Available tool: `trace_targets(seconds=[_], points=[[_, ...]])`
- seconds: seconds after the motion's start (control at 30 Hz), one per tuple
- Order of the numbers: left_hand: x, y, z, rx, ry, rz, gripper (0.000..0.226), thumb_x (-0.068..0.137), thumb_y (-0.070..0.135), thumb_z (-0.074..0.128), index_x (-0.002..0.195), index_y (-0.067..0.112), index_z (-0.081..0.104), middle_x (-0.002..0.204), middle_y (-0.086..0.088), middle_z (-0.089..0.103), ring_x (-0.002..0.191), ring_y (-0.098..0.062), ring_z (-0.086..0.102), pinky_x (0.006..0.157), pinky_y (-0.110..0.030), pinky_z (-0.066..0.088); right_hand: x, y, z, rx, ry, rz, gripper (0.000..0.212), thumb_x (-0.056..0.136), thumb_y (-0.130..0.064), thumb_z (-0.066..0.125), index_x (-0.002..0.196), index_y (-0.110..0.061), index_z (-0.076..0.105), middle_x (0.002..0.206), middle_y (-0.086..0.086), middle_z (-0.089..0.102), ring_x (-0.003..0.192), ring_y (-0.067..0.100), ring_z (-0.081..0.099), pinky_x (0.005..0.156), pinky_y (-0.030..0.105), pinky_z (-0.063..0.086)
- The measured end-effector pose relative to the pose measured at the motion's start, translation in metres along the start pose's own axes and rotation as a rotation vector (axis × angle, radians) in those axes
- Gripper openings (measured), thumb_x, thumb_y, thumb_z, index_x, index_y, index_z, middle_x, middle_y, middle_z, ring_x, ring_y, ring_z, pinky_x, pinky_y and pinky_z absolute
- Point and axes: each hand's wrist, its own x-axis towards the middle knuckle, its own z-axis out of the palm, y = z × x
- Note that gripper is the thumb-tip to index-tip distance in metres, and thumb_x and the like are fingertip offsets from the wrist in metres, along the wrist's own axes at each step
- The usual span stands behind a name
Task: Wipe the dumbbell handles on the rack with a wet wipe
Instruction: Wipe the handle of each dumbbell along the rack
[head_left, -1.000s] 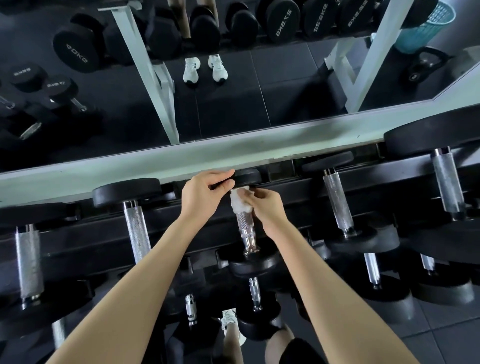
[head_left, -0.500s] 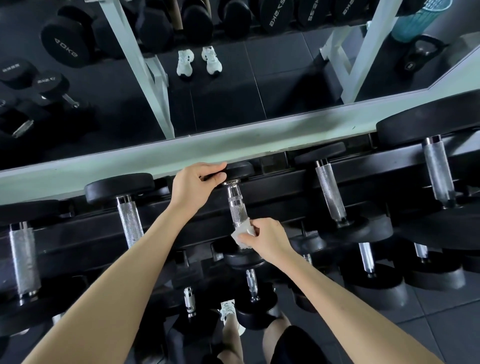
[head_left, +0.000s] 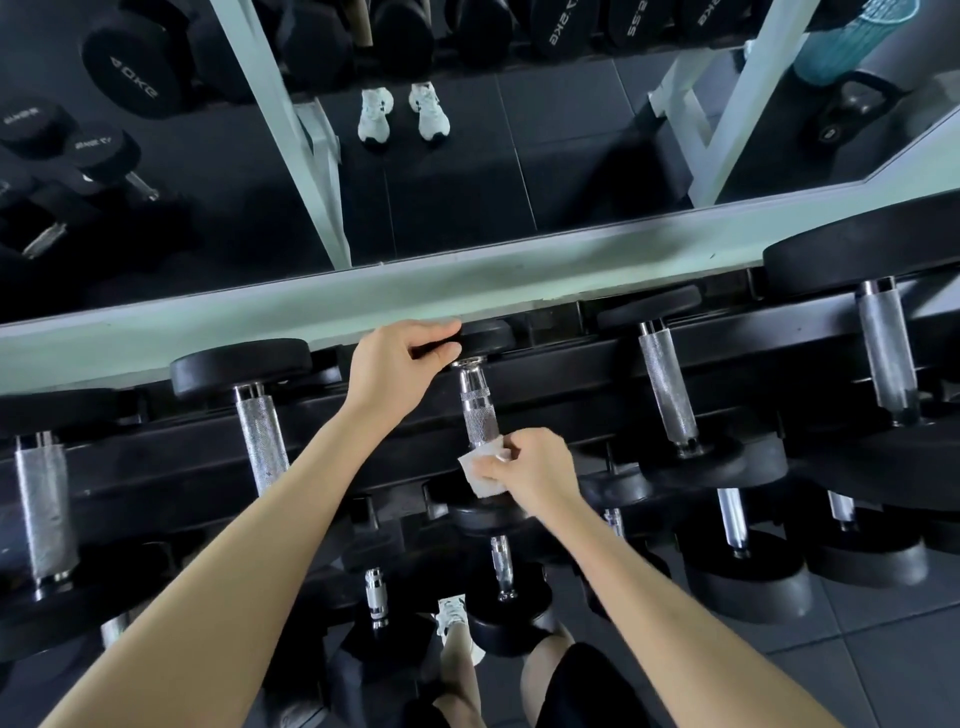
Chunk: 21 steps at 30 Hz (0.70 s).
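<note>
Steadying while wiping

The right hand pinches the wet wipe against the near end of the middle dumbbell handle on the rack's top row; the left hand grips its far head, probably to stop it rolling.

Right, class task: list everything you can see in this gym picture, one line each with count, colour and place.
top-row dumbbells: five, black heads, knurled silver handles, across the rack's upper tier
middle dumbbell: one of those five, between the hands
lower-row dumbbells: several, black, tier below
rack: one, black, across the view
wet wipe: one, white, at the middle dumbbell's near handle end
mirror: one, behind the rack, reflecting white shoes
floor tiles: dark grey, lower right
left hand: grips the middle dumbbell's far head
right hand: pinches the wet wipe
</note>
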Motion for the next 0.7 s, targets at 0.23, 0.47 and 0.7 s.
trace_targets(seconds=[0.23, 0.47, 0.7], points=[[0.012, 0.017, 0.001, 0.443, -0.141, 0.146, 0.048, 0.081, 0.047, 0.066, 0.126, 0.031, 0.057, 0.115, 0.012, 0.063, 0.098, -0.012, 0.059, 0.078, -0.025, 0.042, 0.012, 0.012, -0.012, 0.491, -0.211, 0.017, 0.023, 0.074, -0.018, 0.080, 0.089, -0.003, 0.070, 0.091, 0.012, 0.072, 0.082, 0.020, 0.068, 0.073, 0.029, 0.055], [0.027, 0.030, 0.003, 0.562, -0.243, 0.221, 0.025, 0.082, 0.025, 0.066, 0.106, 0.017, 0.069, 0.092, -0.001, 0.071, 0.086, -0.022, 0.064, 0.075, -0.034, 0.051, 0.023, 0.009, -0.018, 0.689, -0.369, 0.079, 0.027, 0.080, -0.021, 0.075, 0.102, -0.007, 0.070, 0.093, 0.004, 0.072, 0.088, 0.014, 0.066, 0.084, 0.025, 0.052], [0.026, 0.026, -0.010, 0.311, -0.239, 0.163, 0.043, 0.075, 0.017, 0.077, 0.117, 0.020, 0.067, 0.101, 0.005, 0.072, 0.087, -0.010, 0.063, 0.082, -0.024, 0.048, 0.016, 0.000, -0.019, 0.748, -0.224, 0.056, 0.010, 0.081, -0.012, 0.072, 0.088, -0.006, 0.071, 0.075, 0.004, 0.066, 0.070, 0.014, 0.062, 0.060, 0.022, 0.049]])
